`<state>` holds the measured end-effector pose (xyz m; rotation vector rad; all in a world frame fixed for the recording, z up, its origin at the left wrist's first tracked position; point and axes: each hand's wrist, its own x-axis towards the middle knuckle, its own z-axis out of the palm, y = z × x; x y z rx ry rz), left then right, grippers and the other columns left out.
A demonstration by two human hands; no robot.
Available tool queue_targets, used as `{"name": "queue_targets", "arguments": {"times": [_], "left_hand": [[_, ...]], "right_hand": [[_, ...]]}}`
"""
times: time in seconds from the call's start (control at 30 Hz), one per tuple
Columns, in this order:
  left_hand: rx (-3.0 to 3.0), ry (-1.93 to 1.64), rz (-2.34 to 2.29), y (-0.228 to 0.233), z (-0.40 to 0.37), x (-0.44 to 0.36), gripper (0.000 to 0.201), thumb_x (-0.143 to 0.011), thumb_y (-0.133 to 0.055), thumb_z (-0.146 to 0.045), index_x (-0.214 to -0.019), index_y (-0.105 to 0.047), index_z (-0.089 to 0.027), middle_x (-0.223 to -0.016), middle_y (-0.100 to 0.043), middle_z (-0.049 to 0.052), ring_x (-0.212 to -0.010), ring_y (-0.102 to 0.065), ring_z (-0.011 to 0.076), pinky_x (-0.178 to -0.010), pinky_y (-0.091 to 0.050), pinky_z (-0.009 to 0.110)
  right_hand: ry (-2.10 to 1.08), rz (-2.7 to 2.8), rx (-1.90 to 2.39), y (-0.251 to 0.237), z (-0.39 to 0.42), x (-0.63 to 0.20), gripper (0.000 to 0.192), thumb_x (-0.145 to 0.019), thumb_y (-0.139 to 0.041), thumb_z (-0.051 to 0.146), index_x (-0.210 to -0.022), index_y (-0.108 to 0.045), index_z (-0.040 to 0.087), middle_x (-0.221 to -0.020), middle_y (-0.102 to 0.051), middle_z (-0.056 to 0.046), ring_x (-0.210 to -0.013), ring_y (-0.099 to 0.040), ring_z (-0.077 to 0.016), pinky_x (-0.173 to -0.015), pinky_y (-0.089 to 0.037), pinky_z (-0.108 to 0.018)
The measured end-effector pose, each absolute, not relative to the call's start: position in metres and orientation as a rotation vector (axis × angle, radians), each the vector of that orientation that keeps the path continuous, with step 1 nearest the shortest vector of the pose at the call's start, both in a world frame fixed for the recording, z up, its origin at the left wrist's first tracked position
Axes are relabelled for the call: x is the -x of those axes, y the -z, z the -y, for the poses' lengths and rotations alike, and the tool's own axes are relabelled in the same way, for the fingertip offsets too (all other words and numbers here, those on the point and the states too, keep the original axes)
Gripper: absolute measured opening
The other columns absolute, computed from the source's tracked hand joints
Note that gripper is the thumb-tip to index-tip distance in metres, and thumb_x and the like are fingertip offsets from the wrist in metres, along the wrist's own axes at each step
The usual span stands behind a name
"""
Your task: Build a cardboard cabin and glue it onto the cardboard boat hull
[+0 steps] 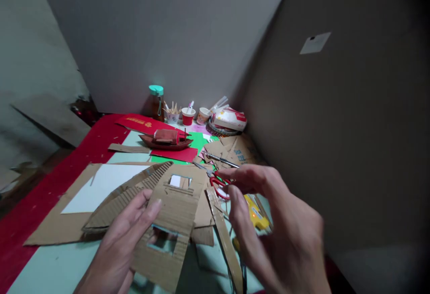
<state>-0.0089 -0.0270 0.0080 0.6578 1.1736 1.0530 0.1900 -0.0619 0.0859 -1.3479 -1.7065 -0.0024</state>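
My left hand point(131, 235) is closed on the left edge of a corrugated cardboard panel point(171, 211), which is tilted and has two rectangular cut-out windows. Behind that hand lies a ribbed cardboard boat hull point(124, 193), pointed at its ends. My right hand point(275, 226) is raised to the right of the panel. Its thumb and index finger are curved with a gap between them, and nothing shows in that gap. Just beyond its fingertips are red-handled scissors point(220, 186). A yellow tool point(257, 213), probably a glue gun, is partly hidden behind the right hand.
A small brown model boat point(166, 139) stands farther back. Along the wall are a bottle point(157, 103), a cup of sticks point(172, 117), a red cup point(188, 117) and a tissue pack point(229, 118). Cardboard scraps point(235, 150) and a long cardboard strip point(225, 240) lie rightward.
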Motion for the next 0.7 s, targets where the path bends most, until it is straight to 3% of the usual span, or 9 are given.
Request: {"name": "queue_targets", "arguments": {"times": [0.13,0.23,0.4,0.57,0.7], "left_hand": [[-0.734,-1.143,-1.020,-0.025,0.015,-0.020,0.049,-0.075,-0.083,-0.044,-0.117,-0.064,-0.026,-0.105,-0.078,0.002,-0.077,-0.072,0.0185,-0.057,-0.053,0.022],[-0.811,-1.179,-0.906,-0.026,0.008,-0.039,0.032,-0.079,-0.080,-0.040,-0.104,-0.065,-0.025,-0.104,-0.077,0.001,-0.085,-0.073,0.0197,-0.064,-0.054,0.024],[-0.883,-1.097,-0.849,-0.026,-0.002,-0.050,0.023,-0.082,-0.078,-0.033,-0.100,-0.069,-0.022,-0.102,-0.077,0.004,-0.092,-0.072,0.0217,-0.076,-0.055,0.027],[-0.842,-1.106,-0.858,-0.030,-0.010,-0.051,0.024,-0.083,-0.077,-0.038,-0.099,-0.070,-0.022,-0.093,-0.077,0.003,-0.077,-0.071,0.0177,-0.065,-0.054,0.023],[-0.861,-1.105,-0.926,-0.022,-0.016,-0.053,0.018,-0.082,-0.078,-0.035,-0.085,-0.069,-0.020,-0.083,-0.074,0.001,-0.069,-0.066,0.0132,-0.065,-0.053,0.020]], "right_hand": [[-0.887,1.480,1.287,-0.048,0.027,-0.219,0.031,-0.093,-0.068,0.038,-0.117,-0.054,0.024,-0.088,-0.070,-0.002,-0.077,-0.067,-0.0177,-0.071,-0.053,-0.030],[-1.177,1.398,1.076,-0.035,0.016,-0.222,0.034,-0.091,-0.065,0.044,-0.116,-0.055,0.023,-0.090,-0.071,-0.003,-0.081,-0.069,-0.0197,-0.075,-0.056,-0.034],[-1.343,1.360,0.926,-0.039,0.012,-0.222,0.026,-0.089,-0.067,0.041,-0.106,-0.069,0.022,-0.111,-0.075,-0.007,-0.101,-0.070,-0.0226,-0.097,-0.053,-0.041],[-1.420,1.347,0.932,-0.028,0.005,-0.225,0.027,-0.087,-0.070,0.041,-0.104,-0.067,0.020,-0.095,-0.074,-0.006,-0.086,-0.071,-0.0223,-0.082,-0.056,-0.039],[-1.253,1.272,0.989,-0.012,-0.003,-0.225,0.048,-0.088,-0.069,0.031,-0.130,-0.047,0.029,-0.090,-0.060,0.003,-0.080,-0.060,-0.0153,-0.074,-0.049,-0.029]]}}
